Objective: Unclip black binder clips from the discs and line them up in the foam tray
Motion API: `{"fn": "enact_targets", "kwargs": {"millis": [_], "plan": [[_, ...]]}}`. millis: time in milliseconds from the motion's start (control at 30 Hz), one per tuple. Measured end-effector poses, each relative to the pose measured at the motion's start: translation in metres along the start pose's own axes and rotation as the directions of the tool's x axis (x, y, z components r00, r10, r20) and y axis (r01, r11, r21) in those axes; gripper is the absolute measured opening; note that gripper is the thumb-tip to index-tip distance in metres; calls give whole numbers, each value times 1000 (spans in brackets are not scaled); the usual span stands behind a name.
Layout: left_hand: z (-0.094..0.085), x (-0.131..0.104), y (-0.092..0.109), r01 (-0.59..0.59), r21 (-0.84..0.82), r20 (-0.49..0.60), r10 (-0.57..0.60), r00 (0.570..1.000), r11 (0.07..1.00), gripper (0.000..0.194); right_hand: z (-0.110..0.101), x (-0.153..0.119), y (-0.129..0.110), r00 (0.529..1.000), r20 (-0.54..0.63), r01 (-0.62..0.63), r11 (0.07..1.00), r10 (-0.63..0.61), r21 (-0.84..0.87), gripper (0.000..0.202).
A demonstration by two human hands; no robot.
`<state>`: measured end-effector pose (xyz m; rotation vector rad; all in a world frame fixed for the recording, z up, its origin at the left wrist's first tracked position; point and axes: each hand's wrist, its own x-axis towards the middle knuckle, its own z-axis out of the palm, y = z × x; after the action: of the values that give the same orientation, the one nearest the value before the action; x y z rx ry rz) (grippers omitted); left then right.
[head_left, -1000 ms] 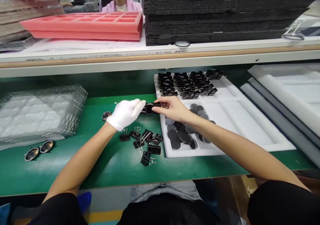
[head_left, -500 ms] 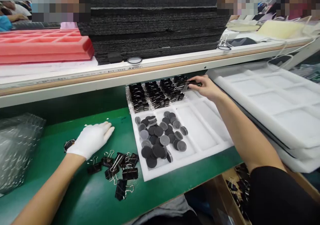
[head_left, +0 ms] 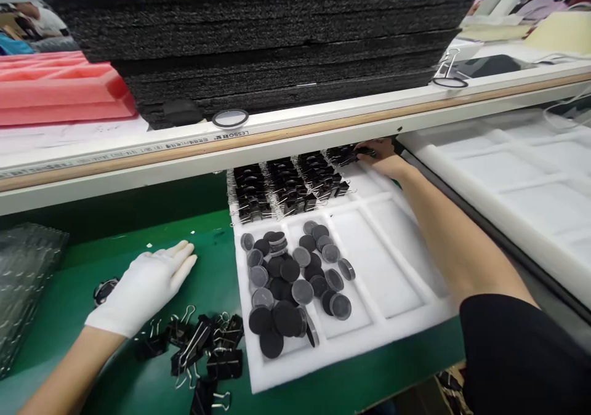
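My right hand (head_left: 381, 155) is at the far edge of a white foam tray (head_left: 351, 342), partly beneath the shelf. Its fingers are closed on a black binder clip (head_left: 367, 151), beside packed rows of binder clips (head_left: 287, 184) with silver handles. Black and grey round discs (head_left: 290, 270) lie loose in the tray's nearer left compartments. My left hand (head_left: 143, 286), in a white glove, rests flat on the green table with fingers stretched out and nothing in it. Loose binder clips (head_left: 225, 364) are heaped just right of its wrist. A small round dark item (head_left: 104, 290) sits beside the glove.
A white shelf edge (head_left: 286, 133) crosses above the tray, bearing stacked black foam (head_left: 277, 52), red foam trays (head_left: 64, 95) and a ring-rimmed disc (head_left: 230, 118). More white trays (head_left: 503, 169) are stacked at the right. Clear plastic trays (head_left: 28, 279) stand at the left.
The view has shifted closer to the shelf. My right hand has moved farther in under the shelf edge with the clip, along the back clip row. My left hand stays flat on the table.
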<state>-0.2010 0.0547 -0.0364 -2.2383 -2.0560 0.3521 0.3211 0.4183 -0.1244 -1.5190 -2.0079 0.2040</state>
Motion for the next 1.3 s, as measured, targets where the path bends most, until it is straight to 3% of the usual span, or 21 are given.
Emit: {"fn": "enact_targets", "kwargs": {"millis": [133,333,633,733,833,933,1000,1100,1200,1300], "plan": [[2,1,-2,-4,-2,2,4,1000,1000,75,4,-5,5,989,51,-143,988,139,66,36],[0,3,-2,1,-32,21,0,1000,999,70,11,-4,-2,977,107,-191,981,186,34,32],[4,3,-3,-23,8,35,22,999,1000,71,8,-15,-14,998,-14,-67,997,66,-46,39],[2,3,-2,10,-32,72,-8,997,999,73,-5,-23,-28,997,-64,-54,995,49,-79,49],[-10,0,-5,40,-131,153,-20,988,991,73,-27,-37,-55,996,-82,24,999,-27,-37,38],[-33,-10,-17,27,-184,157,3,988,983,66,-52,-63,-100,984,15,175,980,-177,96,29],[-52,-21,-31,66,-170,117,-46,992,983,62,-63,-88,-135,924,181,300,932,-337,206,29],[-76,-41,-57,229,-117,153,-210,966,966,61,-61,-128,-181,738,367,456,819,-567,349,32],[-81,-56,-84,412,-54,321,-375,870,910,65,-35,-155,-207,638,346,569,724,-687,389,41],[-69,-60,-100,484,-37,504,-402,764,874,76,-8,-162,-218,574,337,628,665,-746,404,44]]}}
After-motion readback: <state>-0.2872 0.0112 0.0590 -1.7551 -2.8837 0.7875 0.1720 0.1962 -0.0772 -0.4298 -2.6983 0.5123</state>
